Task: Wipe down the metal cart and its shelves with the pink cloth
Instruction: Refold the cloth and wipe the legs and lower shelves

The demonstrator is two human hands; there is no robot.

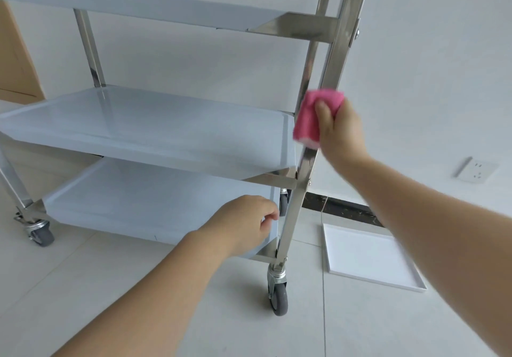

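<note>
Head view: white tray (368, 257) beside cart (293, 207).

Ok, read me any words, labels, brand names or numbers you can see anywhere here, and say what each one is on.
None can be read.
Metal cart: no label or brand visible on its posts or shelves.
Pink cloth: no tag or print visible.
White tray on the floor: plain.
Wall socket: only slots show, no legible marking.
</note>
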